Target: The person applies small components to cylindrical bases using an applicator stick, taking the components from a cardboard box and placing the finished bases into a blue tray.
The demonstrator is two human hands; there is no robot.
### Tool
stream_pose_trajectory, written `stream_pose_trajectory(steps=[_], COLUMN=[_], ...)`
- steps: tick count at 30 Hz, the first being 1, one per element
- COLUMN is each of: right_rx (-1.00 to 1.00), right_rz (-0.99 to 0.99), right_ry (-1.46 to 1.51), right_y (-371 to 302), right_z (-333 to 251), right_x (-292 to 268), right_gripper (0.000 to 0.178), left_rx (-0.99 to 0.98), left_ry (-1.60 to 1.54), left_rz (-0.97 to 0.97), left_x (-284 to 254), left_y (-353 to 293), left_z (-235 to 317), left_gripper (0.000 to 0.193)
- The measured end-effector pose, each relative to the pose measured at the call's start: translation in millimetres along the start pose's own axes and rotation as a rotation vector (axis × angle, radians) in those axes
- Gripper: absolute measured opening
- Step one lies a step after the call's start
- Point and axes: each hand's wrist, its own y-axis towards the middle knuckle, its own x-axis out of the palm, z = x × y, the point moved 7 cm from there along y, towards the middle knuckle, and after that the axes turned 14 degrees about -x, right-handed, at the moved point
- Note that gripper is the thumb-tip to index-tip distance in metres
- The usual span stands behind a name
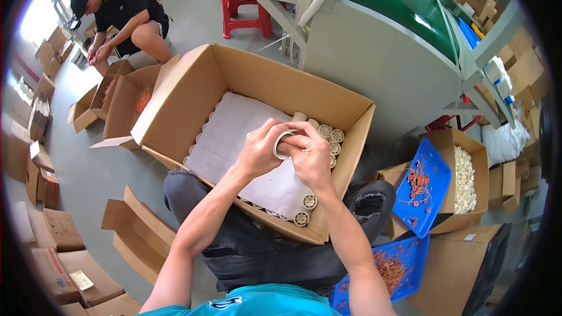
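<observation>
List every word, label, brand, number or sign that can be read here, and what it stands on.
None reads clearly enough to quote.
Teal shirt: dark-and-white mark, no clear wording.
Brown carton at lower left: faint print, too small.
White label on the large carton at lower right: too small.
Co-worker's black shirt: tiny light mark, too small.

Factory workshop, green conveyor belt (383,3), cardboard cartons (63,229)
</observation>
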Motion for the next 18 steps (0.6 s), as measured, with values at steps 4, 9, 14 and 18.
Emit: stream_pose_trajectory(steps=[4,9,14,18], right_rx=[-0.042,-0.064,-0.104,-0.046], right_rz=[-0.018,-0.043,-0.006,-0.034], right_ry=[-0.035,0.028,-0.057,-0.049], right_y=[-0.5,0.7,-4.1,-4.1], right_z=[1.1,2.7,8.0,11.1], right_x=[-4.2,-3.8,-4.4,-5.1], right_gripper=[0.014,0.012,0.014,0.013], left_rx=[0.055,0.094,0.011,-0.057], left_ry=[0.075,0.064,0.011,0.018], left_rz=[-0.021,0.088,0.015,-0.02], left_x=[5.8,3.9,11.8,15.4], left_y=[-0.3,1.7,4.0,1.8], left_z=[-0.6,7.9,5.0,1.4], left_gripper=[0.046,0.047,0.046,0.046])
